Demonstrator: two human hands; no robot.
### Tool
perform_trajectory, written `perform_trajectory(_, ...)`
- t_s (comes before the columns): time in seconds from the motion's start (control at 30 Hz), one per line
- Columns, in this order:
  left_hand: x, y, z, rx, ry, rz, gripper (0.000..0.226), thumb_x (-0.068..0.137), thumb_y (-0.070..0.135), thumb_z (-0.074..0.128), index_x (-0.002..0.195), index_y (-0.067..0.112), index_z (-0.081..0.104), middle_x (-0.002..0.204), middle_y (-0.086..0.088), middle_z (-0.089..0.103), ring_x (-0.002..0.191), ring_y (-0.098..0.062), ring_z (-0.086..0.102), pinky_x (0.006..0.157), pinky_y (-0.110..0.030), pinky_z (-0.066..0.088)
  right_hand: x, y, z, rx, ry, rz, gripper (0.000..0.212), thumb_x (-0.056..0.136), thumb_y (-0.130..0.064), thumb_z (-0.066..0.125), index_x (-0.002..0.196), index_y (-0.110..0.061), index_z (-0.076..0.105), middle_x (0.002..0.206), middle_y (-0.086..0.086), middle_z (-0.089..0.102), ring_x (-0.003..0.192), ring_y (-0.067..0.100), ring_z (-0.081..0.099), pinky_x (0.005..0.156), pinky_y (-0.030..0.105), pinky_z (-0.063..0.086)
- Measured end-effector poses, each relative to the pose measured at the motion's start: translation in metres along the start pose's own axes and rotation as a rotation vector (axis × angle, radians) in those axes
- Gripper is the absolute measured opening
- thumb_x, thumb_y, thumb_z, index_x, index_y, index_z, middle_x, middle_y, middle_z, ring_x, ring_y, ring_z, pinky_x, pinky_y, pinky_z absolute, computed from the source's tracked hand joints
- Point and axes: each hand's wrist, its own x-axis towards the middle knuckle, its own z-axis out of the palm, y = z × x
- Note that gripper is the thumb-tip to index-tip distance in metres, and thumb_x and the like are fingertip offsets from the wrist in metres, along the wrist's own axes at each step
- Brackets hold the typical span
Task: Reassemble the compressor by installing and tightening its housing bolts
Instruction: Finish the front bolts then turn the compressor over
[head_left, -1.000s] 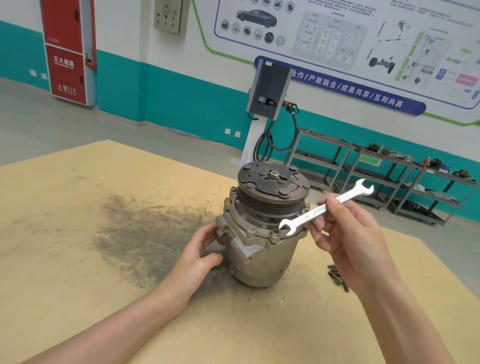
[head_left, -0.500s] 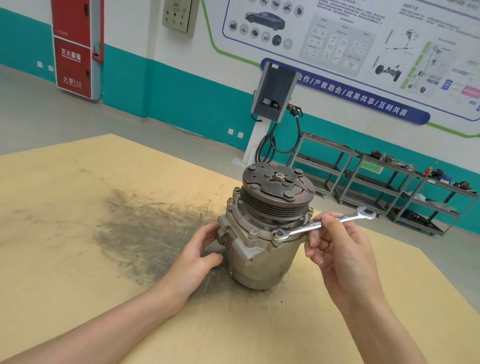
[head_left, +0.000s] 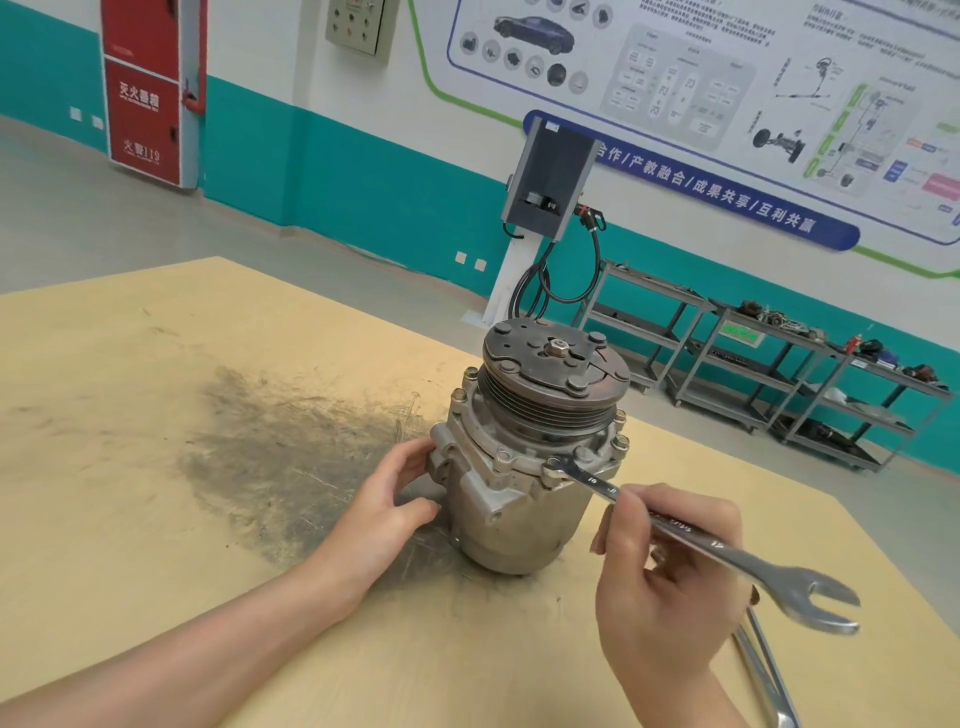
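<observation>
The grey metal compressor (head_left: 524, 499) stands upright on the wooden table (head_left: 156, 467), its brown pulley and clutch plate (head_left: 553, 369) on top. Several housing bolts (head_left: 502, 459) ring the flange below the pulley. My left hand (head_left: 387, 512) grips the housing's left side, fingers and thumb against it. My right hand (head_left: 670, 577) holds the shaft of a silver open-ended wrench (head_left: 691, 535). The wrench's small jaw sits on a front bolt of the flange, and its large jaw points toward the lower right.
More silver tools (head_left: 763, 670) lie on the table at the lower right, by my right wrist. A dark greasy stain (head_left: 280, 447) covers the table left of the compressor. Beyond the table's far edge stand metal shelf racks (head_left: 779, 374) and a wall-mounted charger (head_left: 545, 182).
The wrench was lowered onto the front flange bolt and then swung clockwise, its handle moving from pointing right and away to pointing toward me. My left hand has kept its grip on the housing.
</observation>
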Motion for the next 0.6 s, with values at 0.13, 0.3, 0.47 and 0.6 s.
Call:
perform_trajectory(0.13, 0.000, -0.001, 0.000, 0.015, -0.007, 0.010, 0.059, 0.086, -0.006, 0.057, 0.129, 0.033, 0.050, 0.132, 0.018, 0.054, 0.126, 0.005, 0.044, 0.112, -0.037, 0.035, 0.001, -0.005, -0.002, -0.184, -0.097, -0.146, 0.016, 0.100, -0.029, 0.051, 0.092, -0.015, 0.052, 0.063, -0.002, 0.060, 0.046, 0.005, 0.047, 0.046, 0.015, 0.039)
perform_trajectory(0.3, 0.001, -0.003, 0.000, 0.013, 0.009, 0.000, 0.061, 0.085, -0.008, 0.057, 0.133, 0.028, 0.048, 0.134, 0.013, 0.053, 0.129, 0.000, 0.043, 0.111, -0.039, 0.036, 0.003, -0.014, 0.004, -0.425, -0.163, -0.334, 0.009, 0.095, -0.018, 0.055, 0.091, -0.013, 0.049, 0.055, 0.005, 0.058, 0.039, 0.021, 0.046, 0.033, 0.030, 0.038)
perform_trajectory(0.47, 0.001, -0.007, 0.001, 0.034, 0.000, 0.031, 0.061, 0.085, -0.008, 0.058, 0.132, 0.031, 0.048, 0.133, 0.016, 0.054, 0.127, 0.004, 0.044, 0.106, -0.028, 0.038, 0.005, -0.025, 0.009, -0.672, -0.186, -0.397, 0.012, 0.092, -0.016, 0.058, 0.080, -0.013, 0.055, 0.053, 0.002, 0.051, 0.046, 0.016, 0.028, 0.035, 0.025, 0.031)
perform_trajectory(0.6, 0.003, -0.005, 0.005, 0.026, 0.009, 0.063, 0.061, 0.084, -0.016, 0.055, 0.123, 0.031, 0.050, 0.127, 0.011, 0.057, 0.125, -0.003, 0.048, 0.094, -0.014, 0.041, 0.007, -0.035, 0.017, -0.837, -0.253, -0.377, 0.014, 0.075, -0.009, 0.070, 0.063, -0.012, 0.063, 0.054, 0.001, 0.040, 0.043, 0.018, 0.028, 0.036, 0.024, 0.027)
